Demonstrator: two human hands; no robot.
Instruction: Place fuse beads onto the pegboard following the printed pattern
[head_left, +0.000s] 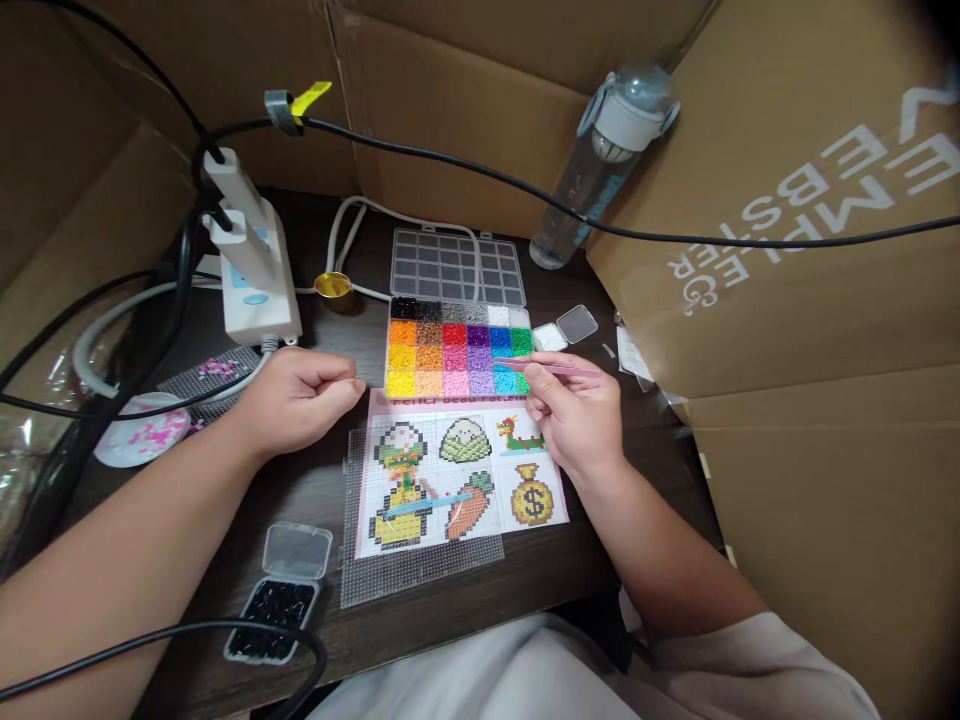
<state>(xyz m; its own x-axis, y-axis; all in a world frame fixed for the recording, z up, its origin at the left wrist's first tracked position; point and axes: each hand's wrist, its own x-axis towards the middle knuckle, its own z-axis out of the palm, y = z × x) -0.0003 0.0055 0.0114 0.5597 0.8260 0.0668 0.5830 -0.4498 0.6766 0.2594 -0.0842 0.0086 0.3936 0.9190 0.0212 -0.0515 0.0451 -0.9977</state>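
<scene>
Pink tweezers [574,370] are pinched in my right hand [581,415], their tips over the blue beads at the right side of the bead box [454,358]. That box holds small beads sorted by colour, and its clear lid [457,268] lies folded back behind it. My left hand [300,400] rests on the table as a closed fist, left of the box; whether anything is inside it is hidden. In front of the box lies a printed pattern sheet [532,447], with a clear pegboard [420,577] over its left part.
A small box of black beads [276,612] stands open at front left. A white dish of pink beads [142,430] and a power strip [259,270] are at left. A water bottle [592,180] leans at the back. A black cable [450,160] crosses above the table.
</scene>
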